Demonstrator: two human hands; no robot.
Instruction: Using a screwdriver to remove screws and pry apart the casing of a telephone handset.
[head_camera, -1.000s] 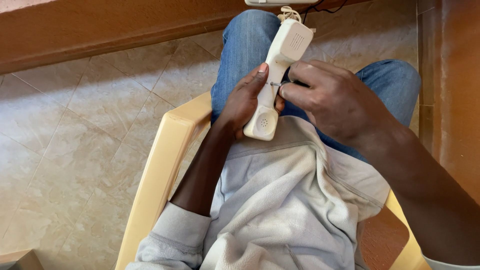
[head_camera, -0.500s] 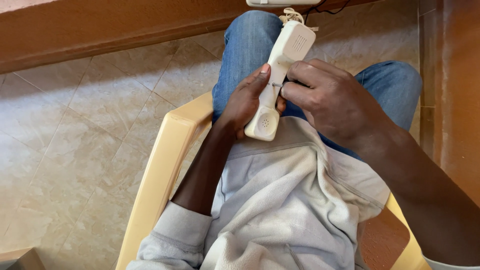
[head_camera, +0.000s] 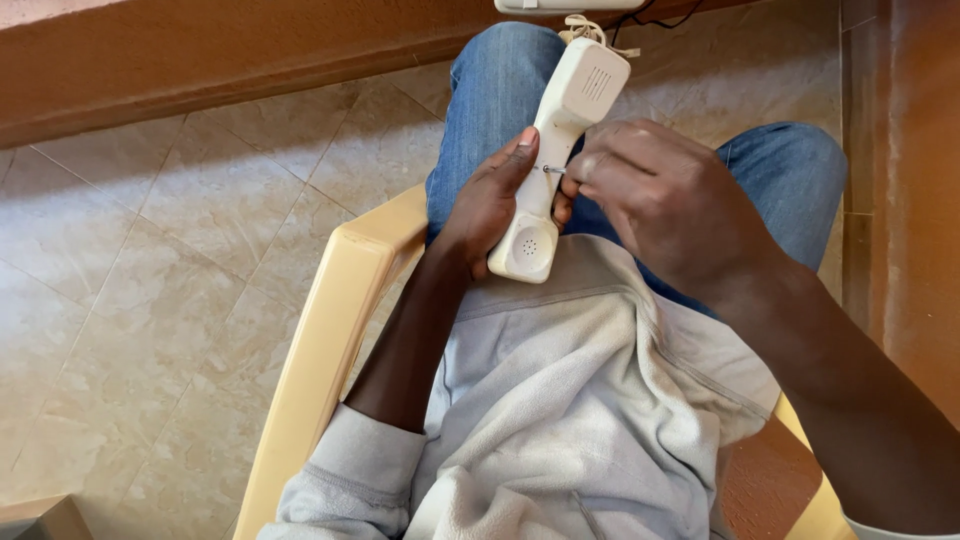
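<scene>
Far left: pale tiled floor (head_camera: 150, 300), then the cream plastic chair arm (head_camera: 335, 320). Next, left hand (head_camera: 488, 208) closed around the cream telephone handset (head_camera: 562, 125), thumb laid along its near edge, fingers wrapped behind; handset held above the lap, over the blue jeans (head_camera: 495, 95), round mouthpiece end down by the grey sweatshirt (head_camera: 560, 400), grilled end up toward a knotted cord (head_camera: 592, 30). At the middle of the handle, a small metal piece (head_camera: 551, 169), seemingly a screw or a thin tool tip, too small to tell which, sticking out sideways. Right of that, right hand (head_camera: 675, 205) curled, fingertips pinched on that metal piece, knuckles toward the camera; exact pinch partly hidden by the hand itself. Furthest right, a brown wooden panel (head_camera: 915, 200). Best done, by the look of it, with the left grip firm and the handset braced against the thigh to stop it rolling; metal piece kept square to the handle, not tilted; light, even twisting from the fingertips rather than the wrist; work kept over the lap, so that a dropped small part lands on cloth, not tile.
</scene>
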